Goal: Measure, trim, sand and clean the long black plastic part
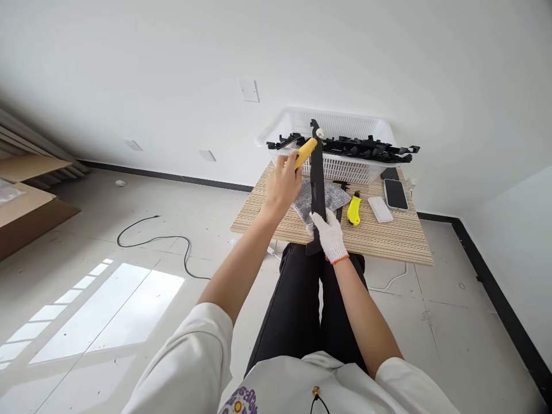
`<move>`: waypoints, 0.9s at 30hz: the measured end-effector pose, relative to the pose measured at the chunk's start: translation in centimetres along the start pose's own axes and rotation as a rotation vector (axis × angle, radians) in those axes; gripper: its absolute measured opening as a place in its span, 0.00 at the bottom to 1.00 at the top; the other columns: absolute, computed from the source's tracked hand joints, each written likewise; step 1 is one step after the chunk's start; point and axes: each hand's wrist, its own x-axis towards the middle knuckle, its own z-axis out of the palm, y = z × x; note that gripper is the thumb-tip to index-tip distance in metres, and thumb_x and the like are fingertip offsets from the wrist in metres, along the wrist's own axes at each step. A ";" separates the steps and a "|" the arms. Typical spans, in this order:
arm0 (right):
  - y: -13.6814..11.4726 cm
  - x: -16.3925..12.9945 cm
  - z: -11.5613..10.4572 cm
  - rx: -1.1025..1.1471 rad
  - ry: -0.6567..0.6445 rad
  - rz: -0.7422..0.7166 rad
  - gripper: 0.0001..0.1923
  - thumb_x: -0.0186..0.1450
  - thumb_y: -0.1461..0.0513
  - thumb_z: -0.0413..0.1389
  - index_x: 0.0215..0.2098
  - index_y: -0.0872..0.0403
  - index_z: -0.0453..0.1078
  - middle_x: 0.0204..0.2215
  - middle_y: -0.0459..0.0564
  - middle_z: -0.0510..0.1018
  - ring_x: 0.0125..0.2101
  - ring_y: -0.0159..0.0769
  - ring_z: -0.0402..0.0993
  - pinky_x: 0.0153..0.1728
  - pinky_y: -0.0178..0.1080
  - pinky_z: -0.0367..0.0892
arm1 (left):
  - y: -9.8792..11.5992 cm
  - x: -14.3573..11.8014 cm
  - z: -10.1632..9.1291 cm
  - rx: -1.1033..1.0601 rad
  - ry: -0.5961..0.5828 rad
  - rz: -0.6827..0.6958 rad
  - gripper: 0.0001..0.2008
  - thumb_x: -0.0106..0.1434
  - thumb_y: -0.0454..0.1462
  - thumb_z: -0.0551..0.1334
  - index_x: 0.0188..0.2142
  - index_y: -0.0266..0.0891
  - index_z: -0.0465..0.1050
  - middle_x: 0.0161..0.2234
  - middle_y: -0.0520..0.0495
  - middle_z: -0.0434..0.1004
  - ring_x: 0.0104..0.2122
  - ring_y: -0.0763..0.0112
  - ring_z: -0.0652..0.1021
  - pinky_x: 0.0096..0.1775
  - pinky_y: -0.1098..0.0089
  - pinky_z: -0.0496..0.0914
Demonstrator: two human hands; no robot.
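Observation:
My bare left hand (pixel 283 185) is closed around a yellow-handled tool (pixel 306 152), whose far end meets the upper part of a long black plastic strip (pixel 318 181). I cannot make out the tool's tip. In a white knit glove, my right hand (pixel 329 233) grips the strip near its lower end. The strip stands up at a slant over the table edge, with a small whitish piece (pixel 319 133) beside its top. Behind it, a grey speckled cloth (pixel 336 196) lies on the wooden table (pixel 397 238). To the right rests a bright yellow utility knife (pixel 354 209).
A white plastic basket (pixel 345 170) at the back carries several black plastic strips (pixel 366 148) across its rim. A phone (pixel 395 194) and a white flat pack (pixel 380 209) lie at right. A black cable (pixel 172 237) trails over the floor; a cardboard box (pixel 34 215) stands far left.

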 end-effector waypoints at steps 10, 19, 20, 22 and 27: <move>-0.1 0.0 0.1 0.034 0.000 0.019 0.15 0.59 0.52 0.62 0.40 0.50 0.70 0.29 0.42 0.73 0.21 0.28 0.69 0.22 0.33 0.68 | 0.7 4.4 0.2 0.075 0.013 -0.013 0.24 0.72 0.39 0.50 0.66 0.42 0.60 0.60 0.32 0.66 0.39 0.54 0.80 0.39 0.58 0.74; -0.2 -0.2 0.0 -0.009 -0.009 0.005 0.16 0.61 0.52 0.61 0.43 0.50 0.71 0.30 0.43 0.73 0.24 0.29 0.72 0.25 0.34 0.70 | 0.2 3.3 -0.1 0.103 -0.054 -0.002 0.26 0.71 0.37 0.49 0.67 0.42 0.57 0.63 0.32 0.63 0.42 0.54 0.78 0.41 0.57 0.73; -0.2 -0.2 0.0 -0.006 -0.014 -0.003 0.15 0.61 0.52 0.61 0.42 0.50 0.71 0.30 0.42 0.72 0.23 0.28 0.71 0.25 0.34 0.69 | 0.1 3.2 -0.2 0.093 -0.058 -0.001 0.26 0.71 0.36 0.50 0.67 0.42 0.57 0.63 0.32 0.62 0.43 0.53 0.78 0.41 0.57 0.73; -0.3 -0.2 0.0 0.006 -0.012 -0.004 0.15 0.61 0.52 0.61 0.42 0.50 0.71 0.30 0.42 0.71 0.22 0.27 0.69 0.23 0.33 0.68 | 0.1 3.0 -0.3 0.076 -0.061 0.000 0.26 0.71 0.36 0.50 0.67 0.43 0.57 0.63 0.32 0.62 0.44 0.53 0.78 0.43 0.56 0.73; -0.6 -0.2 0.2 0.021 -0.002 0.018 0.16 0.60 0.53 0.61 0.43 0.50 0.71 0.31 0.43 0.73 0.22 0.28 0.69 0.23 0.34 0.67 | 0.0 2.3 -0.4 0.121 -0.046 0.020 0.25 0.71 0.37 0.50 0.67 0.43 0.58 0.62 0.34 0.64 0.44 0.51 0.79 0.42 0.57 0.73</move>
